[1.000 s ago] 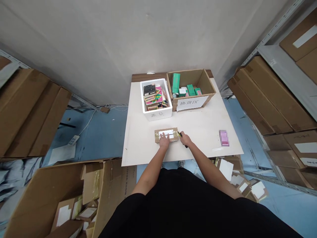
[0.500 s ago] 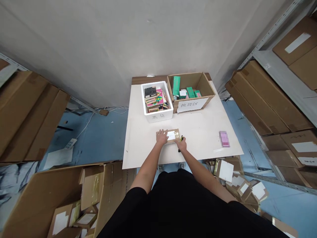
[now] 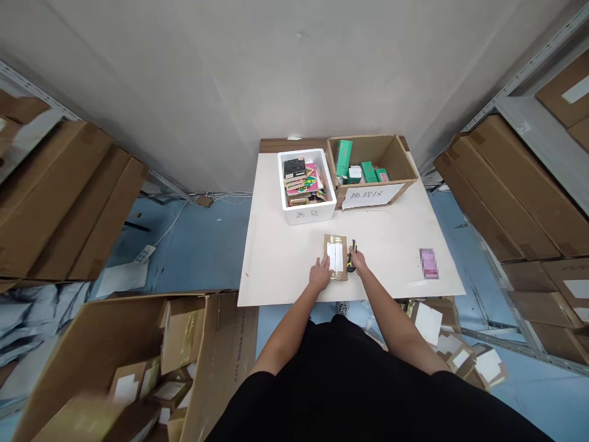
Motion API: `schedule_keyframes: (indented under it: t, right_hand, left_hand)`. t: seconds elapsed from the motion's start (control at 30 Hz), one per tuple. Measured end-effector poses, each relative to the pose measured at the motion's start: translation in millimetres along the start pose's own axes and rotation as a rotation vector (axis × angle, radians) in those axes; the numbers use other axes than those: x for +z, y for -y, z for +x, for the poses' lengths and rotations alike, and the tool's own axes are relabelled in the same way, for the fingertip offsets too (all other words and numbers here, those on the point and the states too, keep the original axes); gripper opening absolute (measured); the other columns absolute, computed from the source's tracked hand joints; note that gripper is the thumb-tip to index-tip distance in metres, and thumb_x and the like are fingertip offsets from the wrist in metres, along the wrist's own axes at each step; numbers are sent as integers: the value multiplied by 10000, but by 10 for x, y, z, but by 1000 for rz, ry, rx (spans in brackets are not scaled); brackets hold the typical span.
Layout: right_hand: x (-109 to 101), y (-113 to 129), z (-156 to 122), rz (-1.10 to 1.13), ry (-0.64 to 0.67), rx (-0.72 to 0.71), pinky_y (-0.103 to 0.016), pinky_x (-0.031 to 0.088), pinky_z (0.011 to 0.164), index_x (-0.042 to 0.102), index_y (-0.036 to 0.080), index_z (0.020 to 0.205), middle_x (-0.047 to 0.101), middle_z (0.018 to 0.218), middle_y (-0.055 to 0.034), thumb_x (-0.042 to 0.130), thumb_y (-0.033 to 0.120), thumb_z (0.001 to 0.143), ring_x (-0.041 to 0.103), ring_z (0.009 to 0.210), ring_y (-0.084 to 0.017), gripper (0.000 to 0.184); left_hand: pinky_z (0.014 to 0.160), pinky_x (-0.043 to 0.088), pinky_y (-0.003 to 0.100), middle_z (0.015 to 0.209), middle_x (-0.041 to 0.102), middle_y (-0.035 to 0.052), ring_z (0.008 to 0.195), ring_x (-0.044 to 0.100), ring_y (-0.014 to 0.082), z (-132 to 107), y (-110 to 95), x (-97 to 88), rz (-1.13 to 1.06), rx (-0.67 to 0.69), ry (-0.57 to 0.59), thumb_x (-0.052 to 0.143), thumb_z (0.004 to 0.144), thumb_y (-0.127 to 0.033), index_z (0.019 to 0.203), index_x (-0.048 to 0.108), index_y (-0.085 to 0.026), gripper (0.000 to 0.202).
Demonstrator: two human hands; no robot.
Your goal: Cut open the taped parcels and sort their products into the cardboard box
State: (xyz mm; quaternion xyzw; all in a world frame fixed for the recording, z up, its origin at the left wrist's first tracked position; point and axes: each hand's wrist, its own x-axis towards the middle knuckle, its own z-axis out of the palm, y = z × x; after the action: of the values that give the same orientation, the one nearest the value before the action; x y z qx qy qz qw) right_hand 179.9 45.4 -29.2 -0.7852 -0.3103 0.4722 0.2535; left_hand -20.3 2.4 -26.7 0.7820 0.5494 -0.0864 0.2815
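Note:
A small taped cardboard box (image 3: 341, 268) with a white label lies lengthwise towards me near the table's front edge. My left hand (image 3: 321, 274) grips its near left side, the fingertips resting over the label's edge. At the box's right side, my right hand (image 3: 358, 259) is closed around a black and yellow utility knife (image 3: 350, 264), which points away from me. Whether its blade is out, I cannot tell.
Behind the small box stand a white foam box (image 3: 307, 215) of small packets and an open carton (image 3: 405, 175) holding green boxes. A pixelated pink item (image 3: 429, 264) lies right on the white table (image 3: 264, 258). Large cartons (image 3: 216, 344) and shelves flank it.
The small box has turned from crosswise to lengthwise, with both hands following it. My view has shifted slightly left. A blurred parcel now appears over the large carton at lower left.

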Motion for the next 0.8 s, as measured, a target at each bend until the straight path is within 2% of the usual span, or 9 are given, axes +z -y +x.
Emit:
schedule_keyframes:
  t: [0.1, 0.2, 0.27, 0.33, 0.43, 0.53, 0.6, 0.7, 0.8]
  right_hand:
    - [79, -73, -166, 203, 162, 37, -279, 594, 636, 660, 173, 1029, 791, 939, -130, 533, 592, 1036, 767, 788, -225, 438]
    - [208, -38, -244, 349, 278, -13, -313, 616, 693, 663, 163, 1131, 799, 1009, -170, 524, 608, 1039, 785, 881, -256, 475]
    - [344, -15, -273, 337, 226, -18, -303, 613, 720, 664, 168, 1131, 796, 1024, -160, 541, 642, 1018, 779, 920, -253, 503]
    - [521, -14, -316, 256, 147, 5, -275, 599, 726, 664, 178, 1058, 786, 997, -125, 567, 685, 981, 764, 914, -232, 522]
    - [795, -19, -413, 218, 183, 50, -253, 583, 713, 649, 188, 936, 762, 913, -87, 583, 697, 944, 747, 861, -212, 514]
    - [904, 9, -483, 260, 192, 41, -246, 586, 710, 644, 195, 931, 764, 898, -78, 568, 707, 940, 755, 866, -212, 518]
    - [822, 41, -491, 232, 127, 26, -240, 588, 697, 640, 194, 939, 776, 935, -91, 556, 746, 935, 764, 889, -219, 558]
    - [577, 94, -497, 218, 82, 7, -243, 596, 681, 648, 183, 951, 792, 1005, -123, 542, 745, 962, 772, 909, -226, 572]
    - [472, 173, -567, 331, 156, 2, -249, 614, 689, 674, 176, 1025, 804, 1076, -131, 587, 627, 1009, 776, 934, -221, 460]
  left_hand:
    - [1166, 489, 514, 1810, 240, 57, 1632, 293, 347, -69, 304, -42, -48, -57, 21, 277, 1106, -400, 1741, 231, -294, 645]
    - [1204, 459, 518, 1768, 336, 122, 1624, 324, 337, -169, 702, -95, -108, -213, -54, 261, 1116, -384, 1712, 321, -227, 620]
    - [1249, 413, 504, 1762, 339, 151, 1627, 327, 318, -229, 923, -104, -171, -266, -118, 269, 1120, -401, 1713, 307, -190, 630]
    - [1290, 358, 482, 1776, 292, 167, 1651, 271, 312, -266, 1060, -86, -216, -227, -134, 349, 1104, -427, 1718, 275, -151, 678]
    - [1316, 292, 539, 1789, 200, 217, 1674, 138, 377, -257, 1081, -17, -202, -130, -79, 534, 1019, -446, 1701, 286, -86, 810]
    - [1317, 215, 636, 1786, 163, 246, 1674, 48, 413, -184, 929, 86, -163, -42, -63, 592, 970, -400, 1692, 296, -82, 843]
    - [1324, 178, 644, 1790, 133, 248, 1672, 9, 414, -125, 793, 162, -170, 8, -56, 584, 980, -401, 1690, 291, -71, 836]
    - [1332, 207, 602, 1797, 93, 233, 1674, 18, 400, -81, 677, 244, -254, 41, -47, 519, 1032, -479, 1695, 274, -61, 821]
    - [1345, 219, 548, 1788, 213, 194, 1683, 113, 318, -119, 806, 236, -330, 45, -58, 373, 1092, -409, 1677, 343, -100, 662]
